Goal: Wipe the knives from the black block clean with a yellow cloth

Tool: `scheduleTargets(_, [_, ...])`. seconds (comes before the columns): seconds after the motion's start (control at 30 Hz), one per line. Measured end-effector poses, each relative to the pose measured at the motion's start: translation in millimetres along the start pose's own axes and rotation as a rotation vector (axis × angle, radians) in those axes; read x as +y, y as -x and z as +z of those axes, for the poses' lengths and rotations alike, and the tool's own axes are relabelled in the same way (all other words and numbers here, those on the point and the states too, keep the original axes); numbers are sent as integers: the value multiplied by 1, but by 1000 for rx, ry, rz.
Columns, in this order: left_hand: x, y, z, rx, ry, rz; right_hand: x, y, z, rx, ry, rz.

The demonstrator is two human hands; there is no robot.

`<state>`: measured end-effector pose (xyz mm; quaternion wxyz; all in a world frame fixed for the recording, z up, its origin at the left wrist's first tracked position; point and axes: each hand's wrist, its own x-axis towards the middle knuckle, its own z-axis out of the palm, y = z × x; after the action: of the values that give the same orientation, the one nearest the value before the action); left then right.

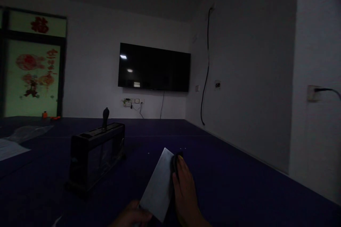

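Near the bottom middle, a cleaver point(157, 185) with a broad grey metal blade is tilted up over the dark blue table. Closed around its lower end is my left hand point(133, 215), which the frame cuts off; the handle is mostly hidden. My right hand point(185, 188) presses a dark cloth or pad point(175, 163) against the blade's right side, fingers together and bent over it. Left of the hands stands a black knife block point(93, 142) with a see-through middle. One dark handle point(106, 115) sticks up from its top.
The dark blue tabletop point(213, 170) reaches to the walls. At left lie a clear plastic bag point(28, 132), white paper point(12, 149) and small orange items point(44, 114). A black cable point(206, 74) hangs along the right wall. A television point(154, 67) is mounted at the back.
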<state>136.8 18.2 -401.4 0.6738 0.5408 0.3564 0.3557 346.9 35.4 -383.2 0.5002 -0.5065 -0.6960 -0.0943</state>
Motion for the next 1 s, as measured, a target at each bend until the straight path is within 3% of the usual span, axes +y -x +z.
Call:
scheduleTargets(0.33, [18, 10, 4, -64, 19, -3, -4, 6, -3, -144, -31, -118])
scheduleTargets(0.53, [20, 11, 1, -46, 41, -18, -10, 7, -1, -99, -85, -197])
scheduleTargets(0.73, [9, 1, -2, -41, 39, 8, -16, 7, -10, -160, -59, -266])
scheduleTargets(1.0, [-6, -5, 5, 28, 139, 109, -22, 4, -15, -247, -55, -523])
